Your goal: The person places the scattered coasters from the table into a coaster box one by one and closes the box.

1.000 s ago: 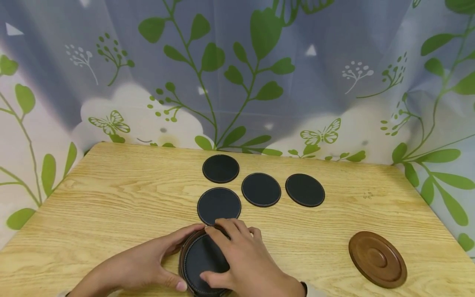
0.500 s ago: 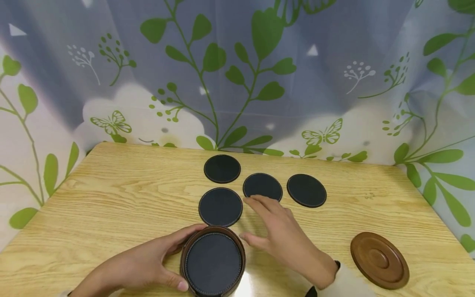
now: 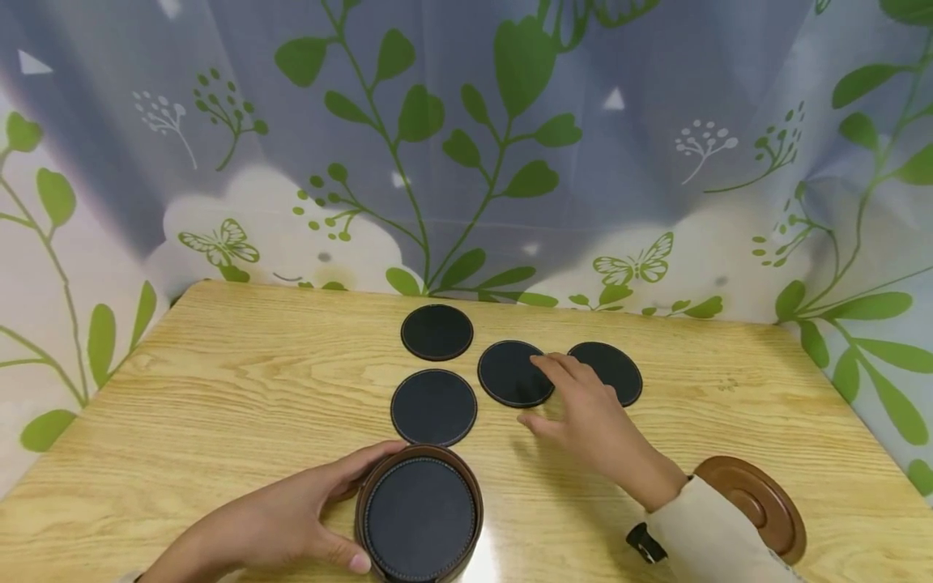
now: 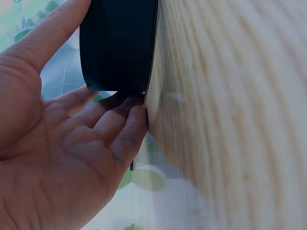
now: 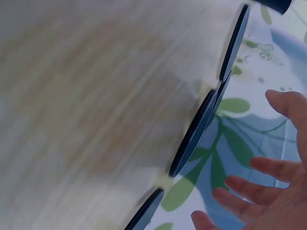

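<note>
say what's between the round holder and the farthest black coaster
In the head view, a nearer black coaster lies between the holder and the farthest coaster.

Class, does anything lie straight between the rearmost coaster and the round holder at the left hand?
Yes: a nearer coaster lies flat directly between the rearmost coaster and the round holder; passing above it should probably be easy.

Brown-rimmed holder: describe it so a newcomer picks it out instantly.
Find the wood-grain table, then the left hand at its near side. That hand grips the round holder with a black disc inside. It is brown-rimmed and stands tall, unlike the four flat black discs lying beyond it.
</note>
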Demonstrator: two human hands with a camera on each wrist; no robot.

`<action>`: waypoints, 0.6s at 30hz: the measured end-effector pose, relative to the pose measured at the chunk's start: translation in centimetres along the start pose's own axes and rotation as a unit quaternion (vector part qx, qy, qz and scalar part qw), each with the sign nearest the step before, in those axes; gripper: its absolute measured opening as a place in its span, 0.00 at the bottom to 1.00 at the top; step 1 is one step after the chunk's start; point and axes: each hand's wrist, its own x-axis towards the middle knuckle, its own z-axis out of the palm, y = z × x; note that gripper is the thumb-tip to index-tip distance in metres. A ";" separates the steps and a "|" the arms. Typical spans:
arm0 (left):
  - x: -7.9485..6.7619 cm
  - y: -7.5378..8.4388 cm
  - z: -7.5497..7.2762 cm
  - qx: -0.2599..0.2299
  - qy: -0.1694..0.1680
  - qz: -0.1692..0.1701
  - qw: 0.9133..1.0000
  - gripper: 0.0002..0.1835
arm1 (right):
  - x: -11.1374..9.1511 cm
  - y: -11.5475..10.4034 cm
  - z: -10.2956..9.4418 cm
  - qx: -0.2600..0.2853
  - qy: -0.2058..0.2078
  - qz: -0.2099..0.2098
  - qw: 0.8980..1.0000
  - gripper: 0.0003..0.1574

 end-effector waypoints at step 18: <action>0.1 -0.1 0.0 -0.011 -0.002 -0.008 1.000 0.55 | 2.9 5.4 -1.2 -0.020 -0.034 0.064 0.997 0.51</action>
